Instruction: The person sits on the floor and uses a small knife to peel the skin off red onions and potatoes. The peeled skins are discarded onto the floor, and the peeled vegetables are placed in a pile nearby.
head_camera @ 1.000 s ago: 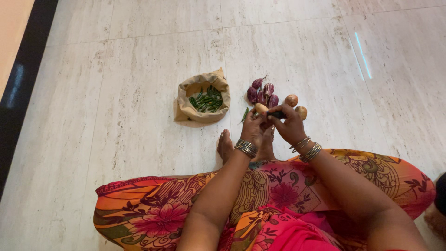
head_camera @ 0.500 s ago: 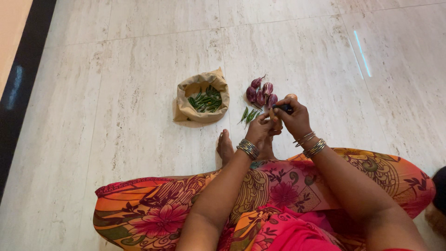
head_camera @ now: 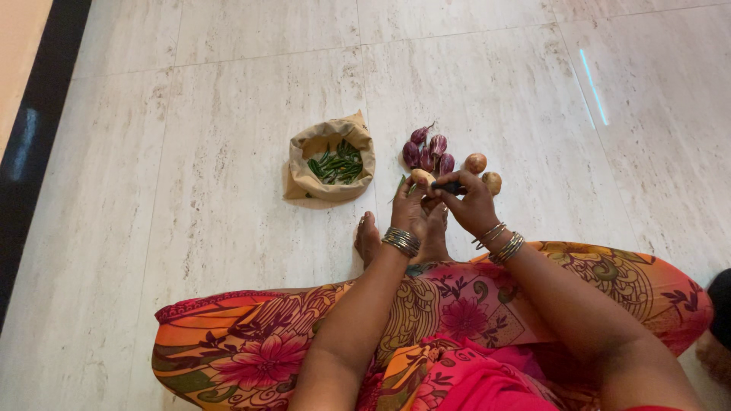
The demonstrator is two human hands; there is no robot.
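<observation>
**Potato back in view between both hands**

Half a second ago the hands sat lower and a little to the right, the pale potato was hidden behind the fingers, and loose green pods showed on the floor just left of them. Now both hands have lifted slightly toward the vegetables, the potato [head_camera: 421, 177] shows again at the top of the left hand, and the two potatoes on the floor [head_camera: 484, 173] are both visible, where only one peeked out before. The view closely matches the one a second ago.

The left hand [head_camera: 415, 209] is raised in front of the feet, fingers curled closed around the potato, which it holds just above the floor, near the small purple aubergines [head_camera: 428, 151]. The right hand [head_camera: 470, 205] meets it from the right, fingers closed on a dark-handled tool [head_camera: 451, 186] whose tip touches the potato; whether it is a knife or a peeler cannot be told. Both wrists carry metal bangles, and the forearms reach forward over a floral orange and pink garment [head_camera: 457, 320].

A rolled-down brown paper bag [head_camera: 304, 176] of green pods stands on the pale tiled floor [head_camera: 190, 152], left of the aubergines.
</observation>
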